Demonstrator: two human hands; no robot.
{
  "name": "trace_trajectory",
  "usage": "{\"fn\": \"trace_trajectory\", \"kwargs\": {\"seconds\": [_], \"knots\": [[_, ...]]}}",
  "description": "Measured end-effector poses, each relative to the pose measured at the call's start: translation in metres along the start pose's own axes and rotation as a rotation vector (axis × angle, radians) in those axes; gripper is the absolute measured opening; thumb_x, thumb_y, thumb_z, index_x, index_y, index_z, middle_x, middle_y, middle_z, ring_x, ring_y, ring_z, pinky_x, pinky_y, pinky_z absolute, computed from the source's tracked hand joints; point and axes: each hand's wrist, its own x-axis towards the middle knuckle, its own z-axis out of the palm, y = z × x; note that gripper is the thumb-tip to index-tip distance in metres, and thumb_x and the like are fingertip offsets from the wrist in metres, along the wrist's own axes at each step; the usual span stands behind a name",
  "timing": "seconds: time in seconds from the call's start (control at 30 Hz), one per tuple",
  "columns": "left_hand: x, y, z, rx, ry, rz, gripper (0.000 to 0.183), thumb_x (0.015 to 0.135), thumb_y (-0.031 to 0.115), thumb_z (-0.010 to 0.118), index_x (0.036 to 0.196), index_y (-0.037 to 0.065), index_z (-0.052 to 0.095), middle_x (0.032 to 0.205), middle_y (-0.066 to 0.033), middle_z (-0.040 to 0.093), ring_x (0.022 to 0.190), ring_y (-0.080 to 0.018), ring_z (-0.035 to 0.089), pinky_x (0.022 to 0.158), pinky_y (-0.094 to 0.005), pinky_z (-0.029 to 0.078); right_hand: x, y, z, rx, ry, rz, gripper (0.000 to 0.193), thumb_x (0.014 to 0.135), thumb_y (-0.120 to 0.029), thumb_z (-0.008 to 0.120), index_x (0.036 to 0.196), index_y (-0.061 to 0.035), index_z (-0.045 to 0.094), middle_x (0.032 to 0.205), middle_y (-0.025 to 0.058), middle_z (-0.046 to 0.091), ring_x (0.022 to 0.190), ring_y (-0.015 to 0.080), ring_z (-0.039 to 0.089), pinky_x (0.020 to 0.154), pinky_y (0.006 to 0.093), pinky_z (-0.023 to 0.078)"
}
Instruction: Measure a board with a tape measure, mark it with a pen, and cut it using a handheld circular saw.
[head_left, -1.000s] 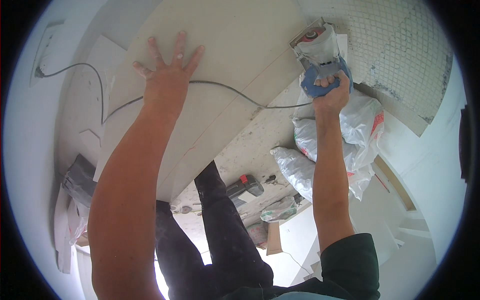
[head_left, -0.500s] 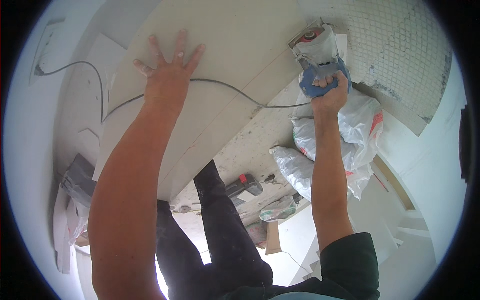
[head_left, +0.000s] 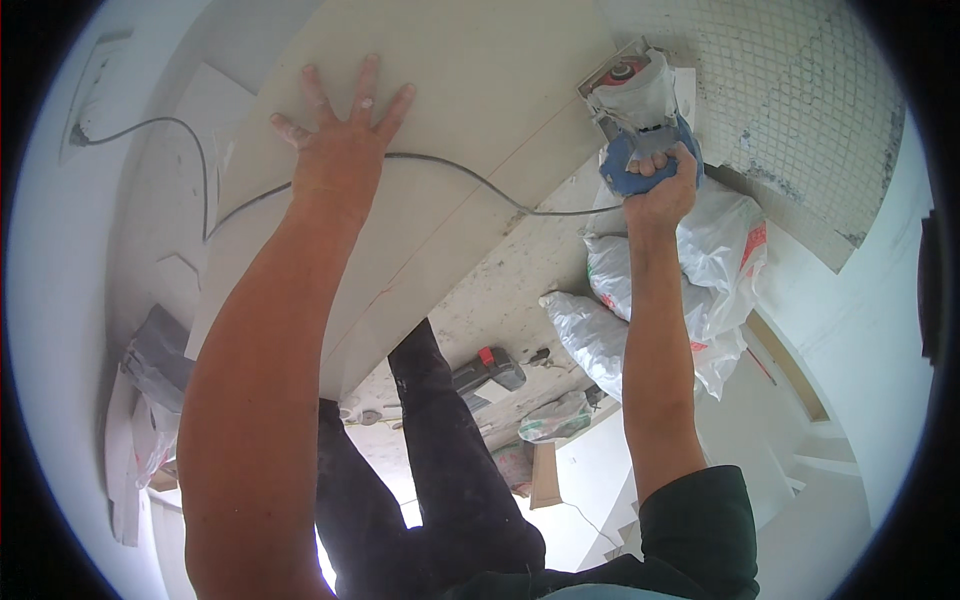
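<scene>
My left hand (head_left: 343, 150) lies flat with fingers spread on a large pale beige panel (head_left: 470, 80). A thin red line (head_left: 440, 238) runs diagonally across that panel. At the panel's right edge, near the line's far end, my right hand (head_left: 662, 190) is wrapped round the handle of a blue handheld circular saw (head_left: 622, 172). Pale wrapping covers part of the saw's front, and its blade is hidden from here. From the saw a dark power cord (head_left: 455, 168) trails left over the panel, passing by my left wrist.
Filled white plastic sacks (head_left: 715, 250) are piled below my right forearm. Stacked tiles with a gridded back (head_left: 800, 120) lean at the far right. A wall socket (head_left: 90, 105) takes the cord's plug at left. A black-and-red power tool (head_left: 492, 372) lies on the dusty floor by my leg.
My left hand has shifted very slightly up and right on the panel. My right hand and the saw look almost unmoved.
</scene>
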Motion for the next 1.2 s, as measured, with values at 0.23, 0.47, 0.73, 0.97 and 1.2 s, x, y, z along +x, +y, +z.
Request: {"fn": "trace_trajectory", "kwargs": {"seconds": [0.23,0.47,0.73,0.97,1.2], "knots": [[0.001,0.001,0.0,-0.007,0.019,-0.008,0.094,0.084,0.001,0.059,0.156,0.036,0.011,0.165,-0.0049,-0.003,0.14,-0.0573,0.018,0.094,-0.0747,0.041,0.002,-0.001,-0.006,0.021,-0.024,0.006,0.017,0.09,-0.021,0.059,0.083,-0.0086,0.05,0.072,0.0015,0.044,0.057,0.0158,0.042,0.057,0.0351,0.041],[0.001,0.003,-0.003,-0.02,-0.008,-0.014,0.094,0.084,0.001,0.06,0.156,0.037,0.011,0.165,-0.0038,-0.002,0.141,-0.0568,0.016,0.095,-0.0754,0.039,-0.003,-0.001,-0.003,0.001,0.017,-0.002,0.016,0.091,-0.021,0.059,0.083,-0.009,0.05,0.071,0.0015,0.045,0.057,0.0159,0.043,0.058,0.0357,0.042],[-0.002,-0.001,-0.006,0.043,0.001,-0.012,0.099,0.082,0.002,0.065,0.157,0.035,0.009,0.165,-0.0069,-0.002,0.14,-0.057,0.02,0.093,-0.0677,0.048,-0.007,0.003,-0.001,0.011,-0.002,0.01,0.016,0.091,-0.021,0.058,0.083,-0.0092,0.05,0.069,0.001,0.044,0.057,0.0157,0.043,0.058,0.0356,0.042],[-0.001,0.001,-0.007,0.041,-0.012,-0.006,0.098,0.083,0.003,0.064,0.157,0.035,0.009,0.165,-0.0059,-0.002,0.139,-0.0567,0.022,0.094,-0.0681,0.047,-0.012,0.003,-0.002,-0.007,-0.002,-0.009,0.016,0.091,-0.021,0.058,0.082,-0.0098,0.049,0.069,0.0004,0.043,0.057,0.0151,0.042,0.058,0.0351,0.041],[0.0,0.001,-0.002,-0.061,0.014,-0.021,0.096,0.082,-0.003,0.059,0.156,0.038,0.013,0.165,-0.003,0.0,0.142,-0.0553,0.016,0.097,-0.0765,0.037,-0.012,0.004,-0.002,-0.013,0.004,0.016,0.017,0.092,-0.023,0.056,0.086,-0.0103,0.046,0.07,0.0,0.04,0.057,0.0146,0.04,0.057,0.0343,0.04]]}}
